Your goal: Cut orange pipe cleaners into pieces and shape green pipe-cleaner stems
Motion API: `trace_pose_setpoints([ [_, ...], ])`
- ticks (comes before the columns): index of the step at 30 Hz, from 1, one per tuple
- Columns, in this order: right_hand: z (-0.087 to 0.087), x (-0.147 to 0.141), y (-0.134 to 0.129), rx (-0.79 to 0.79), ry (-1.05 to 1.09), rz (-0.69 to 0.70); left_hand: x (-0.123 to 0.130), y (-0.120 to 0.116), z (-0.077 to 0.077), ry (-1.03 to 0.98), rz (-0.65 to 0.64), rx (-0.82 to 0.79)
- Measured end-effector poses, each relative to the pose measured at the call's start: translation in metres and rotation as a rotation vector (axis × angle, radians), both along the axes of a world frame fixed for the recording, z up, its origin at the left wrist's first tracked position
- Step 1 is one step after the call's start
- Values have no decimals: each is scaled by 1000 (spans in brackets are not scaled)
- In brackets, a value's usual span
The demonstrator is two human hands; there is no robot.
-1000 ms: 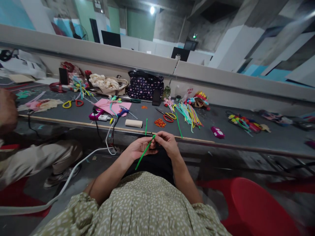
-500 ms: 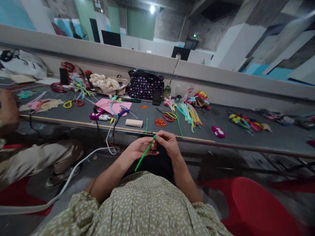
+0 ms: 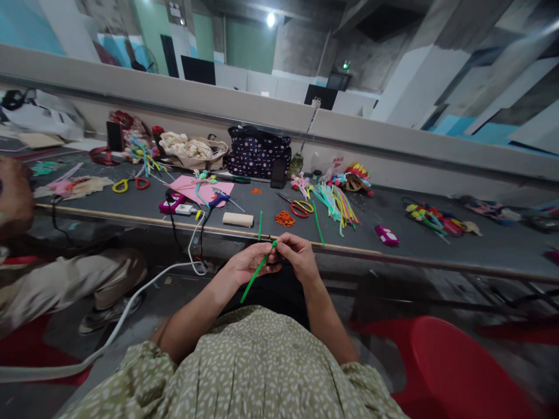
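Grips a thin, fuzzy green stem (image 3: 257,273) near its upper end, pinched by left hand (image 3: 247,262) and right hand (image 3: 299,255), nearer the body than the red-and-yellow-handled metal scissors (image 3: 293,203). Seems only partly worked: bunched at the fingertips, straight below. Has one straight green strip (image 3: 261,226) left of the scissors, another green strip (image 3: 318,222) right, both apparently unused. Keeps close to the pale wooden edge (image 3: 358,249) before the scissors, with room over the black-clad lap (image 3: 283,292).

Surface finishes
Green stem (image 3: 255,276) is looking matt; bench (image 3: 384,209) is showing a matt top; red seat (image 3: 463,372) is showing smooth plastic.
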State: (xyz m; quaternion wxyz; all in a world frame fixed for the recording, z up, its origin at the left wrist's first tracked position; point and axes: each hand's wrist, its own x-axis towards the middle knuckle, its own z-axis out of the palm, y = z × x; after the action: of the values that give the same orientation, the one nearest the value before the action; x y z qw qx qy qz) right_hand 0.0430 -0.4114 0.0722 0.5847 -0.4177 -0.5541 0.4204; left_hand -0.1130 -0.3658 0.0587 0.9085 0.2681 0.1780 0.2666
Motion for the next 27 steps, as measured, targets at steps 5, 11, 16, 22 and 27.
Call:
trace_pose_setpoints([
  [5, -3, 1, 1, 33, -4, -17, 4, -3, 4, 72, 122, 107],
  [11, -4, 2, 1, 23, -24, -58, 9, -6, 4, 167, 347, 335],
  [16, -4, 3, 1, 2, -41, -86, 11, -12, 7, 259, 570, 569],
  [22, -8, 3, 3, 0, -20, -109, 11, -19, 15, 425, 740, 850],
  [27, -11, 3, 5, -18, -7, -137, 15, -20, 16, 448, 807, 862],
])
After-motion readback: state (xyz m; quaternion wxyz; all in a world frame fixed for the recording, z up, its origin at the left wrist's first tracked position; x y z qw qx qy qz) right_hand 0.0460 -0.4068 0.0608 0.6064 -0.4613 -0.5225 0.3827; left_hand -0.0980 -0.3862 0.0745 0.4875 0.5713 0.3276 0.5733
